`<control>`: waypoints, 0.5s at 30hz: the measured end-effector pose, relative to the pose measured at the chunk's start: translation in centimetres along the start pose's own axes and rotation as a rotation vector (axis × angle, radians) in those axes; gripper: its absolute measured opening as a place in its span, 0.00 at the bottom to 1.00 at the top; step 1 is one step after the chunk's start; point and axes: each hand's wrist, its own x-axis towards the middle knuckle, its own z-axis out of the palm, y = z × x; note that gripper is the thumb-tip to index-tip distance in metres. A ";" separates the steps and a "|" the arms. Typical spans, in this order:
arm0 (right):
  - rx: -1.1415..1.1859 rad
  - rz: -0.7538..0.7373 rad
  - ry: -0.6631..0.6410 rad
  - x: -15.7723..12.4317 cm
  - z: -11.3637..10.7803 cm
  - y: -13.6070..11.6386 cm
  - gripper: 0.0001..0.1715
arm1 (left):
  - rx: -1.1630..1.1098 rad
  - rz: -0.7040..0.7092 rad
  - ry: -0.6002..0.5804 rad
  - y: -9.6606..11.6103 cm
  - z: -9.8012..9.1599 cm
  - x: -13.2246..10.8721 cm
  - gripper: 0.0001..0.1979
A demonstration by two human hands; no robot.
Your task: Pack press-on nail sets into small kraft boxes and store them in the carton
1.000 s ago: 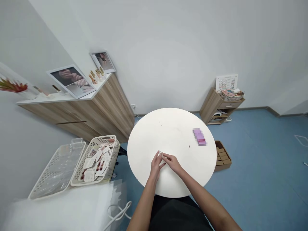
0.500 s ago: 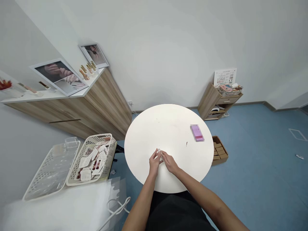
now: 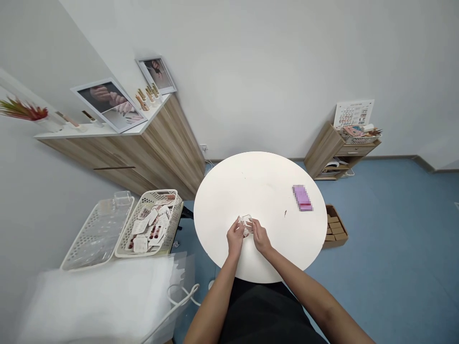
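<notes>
Over the near part of the round white table [image 3: 222,191], a small clear plastic box [image 3: 246,218] sits between my two hands. My left hand [image 3: 235,239] pinches its left side with the fingertips. On the opposite side, my right hand [image 3: 261,237] has its fingers closed on the box. Something white and reddish [image 3: 245,232] shows just below the box between the fingers, too small to make out.
A blurred purple object [image 3: 302,197] lies on the table at right, near a small dark sliver [image 3: 285,213]. At left stand a white basket of cards [image 3: 124,251] and one with clear plastic boxes [image 3: 68,258]. A cardboard box [image 3: 337,242] is on the floor at right.
My hands have moved slightly apart, and more of the clear box shows between them. The whole view has shifted, with the room appearing further right.
</notes>
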 end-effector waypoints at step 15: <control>0.237 0.429 0.302 1.9 -3.3 5.1 0.23 | -0.135 -0.274 0.239 -3.8 -3.5 4.6 0.17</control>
